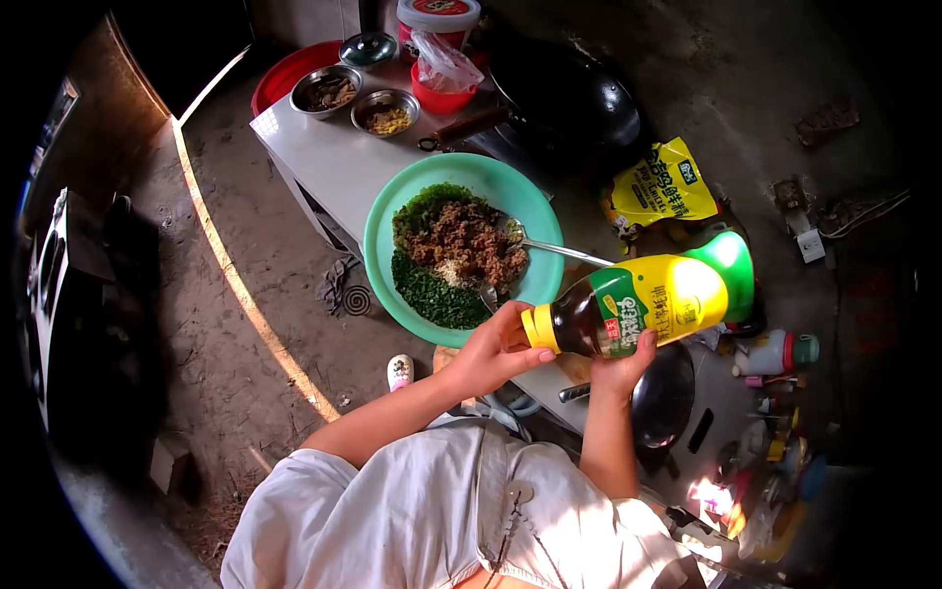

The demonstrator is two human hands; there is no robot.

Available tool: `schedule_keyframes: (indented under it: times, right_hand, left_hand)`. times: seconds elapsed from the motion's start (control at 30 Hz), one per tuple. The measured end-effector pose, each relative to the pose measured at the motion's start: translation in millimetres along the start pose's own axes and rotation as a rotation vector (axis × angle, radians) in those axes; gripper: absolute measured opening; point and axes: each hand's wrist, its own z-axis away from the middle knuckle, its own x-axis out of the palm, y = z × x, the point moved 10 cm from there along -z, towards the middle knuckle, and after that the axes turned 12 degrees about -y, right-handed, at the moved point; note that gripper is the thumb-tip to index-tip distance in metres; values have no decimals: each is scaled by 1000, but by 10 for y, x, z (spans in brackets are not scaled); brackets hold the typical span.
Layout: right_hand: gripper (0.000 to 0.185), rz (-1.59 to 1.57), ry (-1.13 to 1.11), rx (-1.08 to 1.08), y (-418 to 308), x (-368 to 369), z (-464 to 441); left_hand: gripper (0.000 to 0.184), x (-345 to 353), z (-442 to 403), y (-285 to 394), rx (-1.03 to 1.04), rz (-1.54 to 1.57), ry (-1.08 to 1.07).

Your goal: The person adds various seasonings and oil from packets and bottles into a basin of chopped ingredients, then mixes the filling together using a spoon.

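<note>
A large bottle of oyster sauce (636,304), dark with a yellow and green label, lies nearly level in front of me, its yellow cap pointing left. My left hand (502,348) has its fingers around the cap end. From below, my right hand (624,369) grips the body, thumb on the label. Just beyond the bottle, a mint-green basin (385,201) holds browned minced meat (461,240), chopped greens (432,294) and a small pale heap of seasoning. A metal spoon (564,251) rests in the basin, its handle passing toward the bottle.
On the white table (312,162) stand two metal bowls of ingredients (327,91) (385,114), a red container with a plastic bag (442,93) and a lidded tub (437,20). A wok (569,98), a yellow seasoning pouch (659,187) and a dark pan (663,398) lie nearby.
</note>
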Motion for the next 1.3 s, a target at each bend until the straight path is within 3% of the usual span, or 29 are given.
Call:
schedule_keyframes:
  times: [0.13, 0.2, 0.27, 0.33, 0.4, 0.47, 0.5, 0.53, 0.57, 0.63, 0.7, 0.77, 0.8, 0.87, 0.9, 0.93, 1.07, 1.3]
  right_hand:
    - [58, 156, -275, -254, -290, 495, 43]
    - [59, 207, -271, -257, -247, 568, 39]
    - [59, 262, -270, -256, -206, 673, 0]
    - [58, 620, -327, -273, -133, 1016, -44]
    - [53, 628, -338, -189, 9, 1175, -192]
    - [44, 582, -393, -182, 54, 1348, -341]
    - [45, 590, -447, -158, 88, 1432, -393]
    - [45, 597, -503, -133, 116, 1518, -433]
    - [45, 593, -496, -131, 123, 1556, -471]
    - [49, 509, -603, -14, 291, 1724, -511]
    - [51, 429, -664, 53, 389, 1827, -603]
    - [59, 308, -732, 90, 400, 1954, -617]
    - [65, 591, -825, 154, 545, 1996, -644]
    - [70, 423, -802, 140, 526, 2069, -650]
    - [76, 680, -783, 76, 379, 2184, -651]
    - [72, 681, -745, -21, 341, 2158, -687]
    - [63, 636, -728, -69, 346, 2240, -782]
    - [63, 720, -731, -137, 176, 2197, -787]
  left_hand:
    - [35, -217, 185, -82, -170, -10, 84]
    - [37, -262, 203, 37, -89, -74, 83]
    - [38, -510, 212, 128, -185, -320, 209]
    - [41, -719, 194, 221, -222, -383, 265]
    - [43, -864, 174, 362, -242, -461, 279]
    - [45, -953, 157, 662, -382, -828, 247]
    - [48, -1027, 119, 837, -319, -1131, 263]
    - [51, -1040, 83, 1004, -359, -1245, 235]
    - [54, -953, 19, 1217, -254, -1266, 184]
    - [60, -953, -143, 1396, -159, -1282, 132]
    - [73, -719, -283, 1587, 243, -873, -146]
    - [79, -802, -281, 1578, 133, -700, -156]
    - [78, -811, -311, 1585, 110, -686, -169]
    - [77, -827, -313, 1574, 106, -733, -180]
    - [75, -906, -311, 1589, 129, -655, -145]
    - [73, -939, -325, 1570, 108, -618, -117]
    - [58, -970, -334, 1574, 113, -469, -95]
    - [39, -877, -409, 1714, 144, -647, -103]
